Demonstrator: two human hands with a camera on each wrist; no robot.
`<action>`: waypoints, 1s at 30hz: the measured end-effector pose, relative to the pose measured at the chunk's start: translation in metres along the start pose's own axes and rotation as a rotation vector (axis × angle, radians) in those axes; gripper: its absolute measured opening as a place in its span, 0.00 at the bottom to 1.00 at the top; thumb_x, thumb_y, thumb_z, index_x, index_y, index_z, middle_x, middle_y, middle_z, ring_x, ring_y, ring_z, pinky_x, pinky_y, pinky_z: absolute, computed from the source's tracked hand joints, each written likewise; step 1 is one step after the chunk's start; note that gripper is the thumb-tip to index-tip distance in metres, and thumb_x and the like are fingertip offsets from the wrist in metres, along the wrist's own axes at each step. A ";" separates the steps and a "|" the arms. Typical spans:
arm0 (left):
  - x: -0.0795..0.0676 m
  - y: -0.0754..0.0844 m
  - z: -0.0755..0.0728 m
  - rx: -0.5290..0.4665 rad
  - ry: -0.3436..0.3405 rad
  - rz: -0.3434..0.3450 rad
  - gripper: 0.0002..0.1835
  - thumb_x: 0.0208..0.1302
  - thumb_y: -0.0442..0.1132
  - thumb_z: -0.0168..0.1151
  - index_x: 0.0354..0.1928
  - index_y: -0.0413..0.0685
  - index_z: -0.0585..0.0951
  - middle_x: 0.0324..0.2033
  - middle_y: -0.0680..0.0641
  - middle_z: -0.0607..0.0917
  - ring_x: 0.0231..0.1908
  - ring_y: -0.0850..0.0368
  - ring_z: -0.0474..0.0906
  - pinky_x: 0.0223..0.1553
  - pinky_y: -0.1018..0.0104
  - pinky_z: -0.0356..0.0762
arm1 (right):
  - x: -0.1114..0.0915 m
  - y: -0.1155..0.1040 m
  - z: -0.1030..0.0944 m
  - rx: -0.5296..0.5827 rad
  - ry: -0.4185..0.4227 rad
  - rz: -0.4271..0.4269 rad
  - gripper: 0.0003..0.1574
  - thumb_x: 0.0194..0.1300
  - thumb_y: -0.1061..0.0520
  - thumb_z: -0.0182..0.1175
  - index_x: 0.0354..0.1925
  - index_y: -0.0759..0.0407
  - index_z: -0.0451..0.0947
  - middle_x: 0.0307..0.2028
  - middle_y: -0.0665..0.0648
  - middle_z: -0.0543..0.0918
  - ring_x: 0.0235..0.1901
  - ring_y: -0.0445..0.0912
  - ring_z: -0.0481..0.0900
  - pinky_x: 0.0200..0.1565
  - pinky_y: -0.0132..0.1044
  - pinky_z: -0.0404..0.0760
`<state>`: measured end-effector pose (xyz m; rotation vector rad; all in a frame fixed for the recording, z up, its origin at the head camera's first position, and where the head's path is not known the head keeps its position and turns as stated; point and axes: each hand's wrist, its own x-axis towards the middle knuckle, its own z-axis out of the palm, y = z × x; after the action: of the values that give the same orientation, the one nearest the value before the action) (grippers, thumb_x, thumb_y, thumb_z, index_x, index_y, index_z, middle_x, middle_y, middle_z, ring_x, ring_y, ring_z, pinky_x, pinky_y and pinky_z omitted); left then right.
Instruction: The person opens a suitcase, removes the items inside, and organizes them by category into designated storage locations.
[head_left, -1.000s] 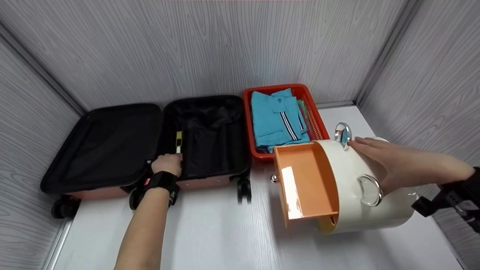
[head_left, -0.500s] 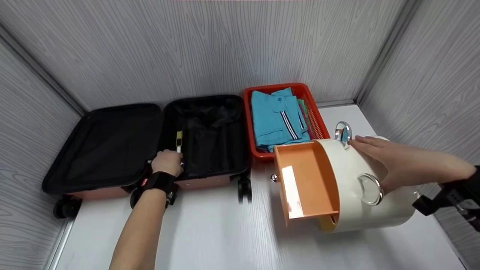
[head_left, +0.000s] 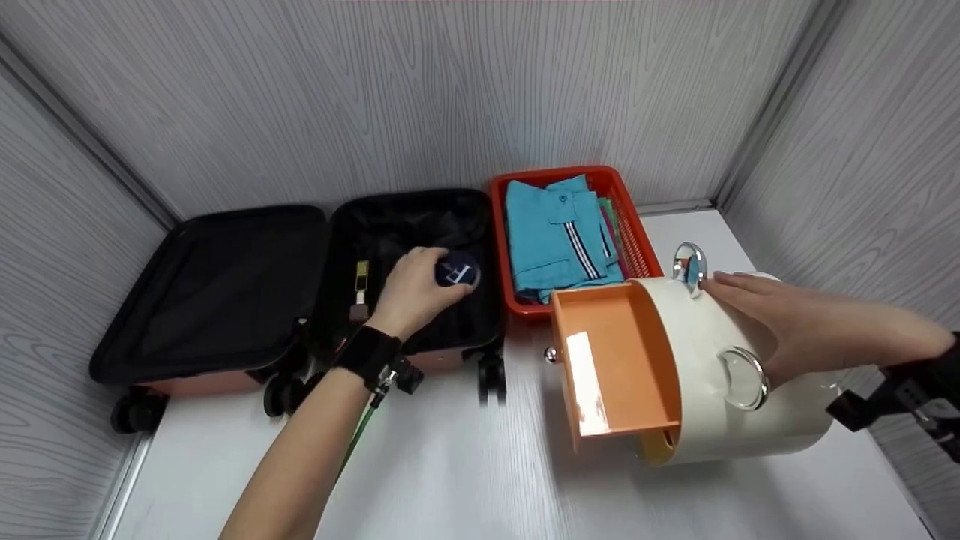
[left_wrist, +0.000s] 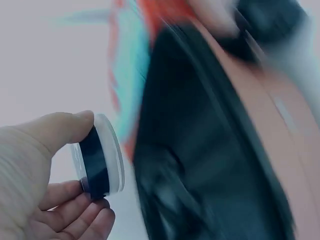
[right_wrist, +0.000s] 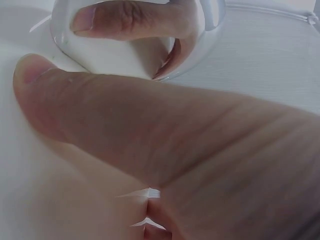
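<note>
Suitcase (head_left: 225, 292) lies open, and the right hand (head_left: 789, 324) rests, fingers extended, on the white case (head_left: 701, 352), which should be steadied while its orange drawer (head_left: 626, 352) stands pulled out. Above the suitcase's right-hand half, the left hand (head_left: 416, 291) pinches the round container (head_left: 458, 271) between thumb and fingers; a level hold, clear of the suitcase edge, would likely serve best.
</note>
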<state>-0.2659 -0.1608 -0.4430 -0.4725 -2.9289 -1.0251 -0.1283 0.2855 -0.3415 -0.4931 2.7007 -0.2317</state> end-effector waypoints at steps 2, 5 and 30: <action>-0.004 0.025 0.002 -0.085 -0.023 0.032 0.39 0.62 0.57 0.72 0.70 0.44 0.73 0.62 0.45 0.76 0.56 0.53 0.74 0.54 0.59 0.78 | 0.000 0.000 0.000 0.000 -0.002 -0.002 0.85 0.39 0.33 0.82 0.82 0.57 0.46 0.79 0.65 0.53 0.76 0.64 0.49 0.68 0.68 0.60; -0.010 0.060 0.005 -0.155 -0.052 0.111 0.38 0.62 0.57 0.72 0.69 0.46 0.74 0.61 0.48 0.76 0.55 0.57 0.74 0.53 0.63 0.79 | 0.000 -0.001 0.000 0.010 -0.004 0.000 0.85 0.38 0.34 0.83 0.82 0.55 0.45 0.79 0.64 0.52 0.77 0.63 0.49 0.68 0.68 0.60; -0.049 0.169 0.056 0.507 -0.336 0.657 0.21 0.66 0.52 0.69 0.53 0.46 0.84 0.42 0.50 0.83 0.45 0.56 0.75 0.62 0.61 0.70 | 0.003 -0.002 0.003 0.020 -0.007 0.019 0.83 0.40 0.38 0.83 0.82 0.57 0.46 0.79 0.65 0.52 0.76 0.64 0.48 0.69 0.68 0.58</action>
<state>-0.1662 -0.0147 -0.3893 -1.5331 -2.7616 -0.1281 -0.1294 0.2825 -0.3446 -0.4620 2.6925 -0.2509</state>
